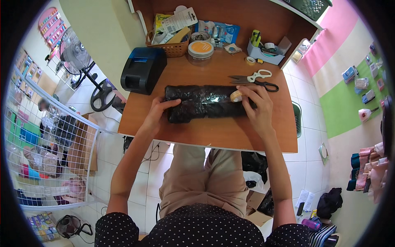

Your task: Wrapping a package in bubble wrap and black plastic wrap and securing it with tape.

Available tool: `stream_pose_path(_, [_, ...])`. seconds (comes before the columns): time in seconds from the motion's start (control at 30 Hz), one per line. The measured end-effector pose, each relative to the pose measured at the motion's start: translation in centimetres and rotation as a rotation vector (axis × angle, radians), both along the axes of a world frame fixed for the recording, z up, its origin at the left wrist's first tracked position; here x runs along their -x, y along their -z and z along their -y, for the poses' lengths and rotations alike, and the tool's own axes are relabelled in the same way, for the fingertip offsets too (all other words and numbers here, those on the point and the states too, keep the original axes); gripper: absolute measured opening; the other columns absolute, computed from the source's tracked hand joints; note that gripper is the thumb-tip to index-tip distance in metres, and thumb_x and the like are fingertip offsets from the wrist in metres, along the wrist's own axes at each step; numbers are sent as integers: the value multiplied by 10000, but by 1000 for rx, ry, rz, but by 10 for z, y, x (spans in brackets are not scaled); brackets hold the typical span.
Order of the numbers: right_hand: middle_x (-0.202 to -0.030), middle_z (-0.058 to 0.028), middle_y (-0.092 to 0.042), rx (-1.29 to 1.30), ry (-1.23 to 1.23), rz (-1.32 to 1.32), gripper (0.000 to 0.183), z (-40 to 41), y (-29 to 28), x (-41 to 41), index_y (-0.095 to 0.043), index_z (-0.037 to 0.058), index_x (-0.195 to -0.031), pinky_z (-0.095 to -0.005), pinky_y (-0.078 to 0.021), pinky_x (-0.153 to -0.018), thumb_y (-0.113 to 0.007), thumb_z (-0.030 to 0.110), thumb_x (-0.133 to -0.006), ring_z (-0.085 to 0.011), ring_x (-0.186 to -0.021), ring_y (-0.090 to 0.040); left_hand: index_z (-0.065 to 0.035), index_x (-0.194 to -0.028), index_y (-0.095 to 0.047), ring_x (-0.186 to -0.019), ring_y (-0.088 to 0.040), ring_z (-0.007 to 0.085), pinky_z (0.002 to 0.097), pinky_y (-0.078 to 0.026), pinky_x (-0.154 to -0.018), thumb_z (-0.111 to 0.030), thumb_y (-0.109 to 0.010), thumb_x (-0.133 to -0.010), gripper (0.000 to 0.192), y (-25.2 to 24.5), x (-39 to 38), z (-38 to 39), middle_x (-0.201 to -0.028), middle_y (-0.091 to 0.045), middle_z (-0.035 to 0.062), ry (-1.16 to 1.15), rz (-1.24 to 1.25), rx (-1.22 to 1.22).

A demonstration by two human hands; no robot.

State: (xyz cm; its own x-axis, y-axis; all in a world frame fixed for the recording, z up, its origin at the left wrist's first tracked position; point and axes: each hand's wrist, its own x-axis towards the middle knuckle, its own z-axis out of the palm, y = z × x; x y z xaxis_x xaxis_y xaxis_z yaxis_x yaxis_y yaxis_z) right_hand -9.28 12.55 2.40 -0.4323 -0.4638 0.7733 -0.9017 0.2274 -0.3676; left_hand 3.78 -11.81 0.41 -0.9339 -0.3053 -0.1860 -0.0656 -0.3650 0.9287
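Note:
A long parcel (pixel 197 108) wrapped in shiny black plastic lies across the wooden desk (pixel 216 136) in front of me. My left hand (pixel 156 111) holds its left end, the thumb on top and the other fingers mostly hidden at the side. Between the thumb and fingers of my right hand (pixel 259 103) is a small roll of tape (pixel 236 96), held over the parcel's right part. Just beyond that hand, scissors (pixel 251 77) with one white and one black handle lie with blades pointing left.
Behind the parcel's left end stands a black receipt printer (pixel 143 71). Along the back are a woven basket (pixel 172 49), an orange-lidded jar (pixel 200 51) and a stationery tray (pixel 265 54). A tape roll (pixel 250 60) lies before the tray. White wire mesh (pixel 55 148) rises at left.

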Motion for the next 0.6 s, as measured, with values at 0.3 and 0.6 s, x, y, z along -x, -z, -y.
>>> stream_pose_path(0.3, [-866,-82,-504,-152,20,30,399,0,11,5,-637,101,-1022,-341,-439,-677,-605,-59,-657,-249,-820,-484,10,-1190,-418,-928,-587,268,336,-460,-797,-220,-656,-732,565,-18,2,-5,-1016,-585,150,-122,186,463])
stream_pose_path(0.6, [-888,-97,-507,-169,32,-28,414,3,10,8,-636,109,-1025,-346,-443,-707,-597,-72,-655,-256,-845,-489,-50,-1089,-555,-901,-596,214,311,-448,-813,-186,-661,-762,369,-47,76,-29,-992,-618,103,254,-474,1268])
